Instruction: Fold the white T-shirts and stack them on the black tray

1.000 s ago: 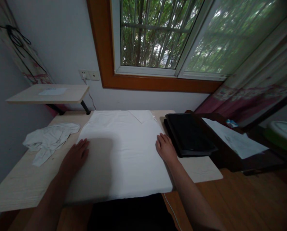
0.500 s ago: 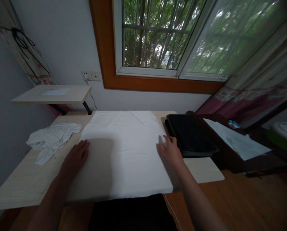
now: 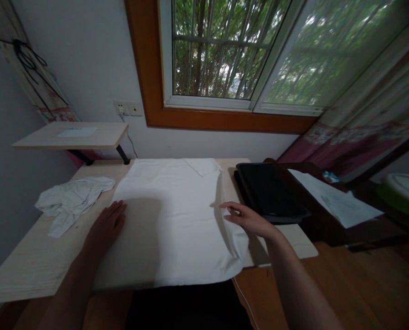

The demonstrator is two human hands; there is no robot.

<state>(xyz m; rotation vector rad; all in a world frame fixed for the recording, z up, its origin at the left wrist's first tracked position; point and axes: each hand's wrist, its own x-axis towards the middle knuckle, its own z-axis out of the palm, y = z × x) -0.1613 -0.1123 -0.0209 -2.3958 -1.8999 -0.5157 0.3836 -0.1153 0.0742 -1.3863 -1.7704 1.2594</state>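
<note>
A white cloth [image 3: 187, 220] lies spread over the table, its near edge reaching the front of the tabletop. It may be a folded garment; its kind cannot be made out. My left hand [image 3: 108, 223] rests flat on the cloth's left edge with the fingers stretched out. At the right edge, my right hand [image 3: 247, 219] has its fingers curled around the border and holds it raised in a fold. Where the fingertips meet the fabric is partly hidden.
A crumpled white cloth [image 3: 75, 197] lies on the table [image 3: 22, 268] at left, below a small raised shelf [image 3: 104, 133]. Black flat cases [image 3: 269, 190] are stacked to the right. Beyond them, a sheet of paper [image 3: 331, 197] lies on dark furniture. A window [image 3: 221, 55] is behind.
My right hand has turned and taken up the cloth's right edge, which now stands raised and pulled slightly inward. My left hand stays in place.
</note>
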